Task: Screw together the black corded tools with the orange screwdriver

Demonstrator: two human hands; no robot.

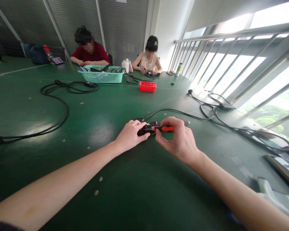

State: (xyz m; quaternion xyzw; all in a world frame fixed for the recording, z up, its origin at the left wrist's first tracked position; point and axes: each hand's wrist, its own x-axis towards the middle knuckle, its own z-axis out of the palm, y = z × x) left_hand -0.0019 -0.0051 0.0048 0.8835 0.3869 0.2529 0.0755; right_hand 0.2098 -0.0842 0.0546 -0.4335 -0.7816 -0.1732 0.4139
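Fingers of the left hand (129, 134) close around a black device (147, 129) on the table (135, 189), well in from its right edge. Right-hand thumb and fingers pinch an orange-and-black tool (168, 128), which reaches the device's right end; whether they touch is too small to tell. A black cable (163, 109) passes just beyond, towards the right edge. Nearer the far edge lie a red box (147, 87) and a green basket (103, 77); a green bottle (179, 69) stands by the far right corner.
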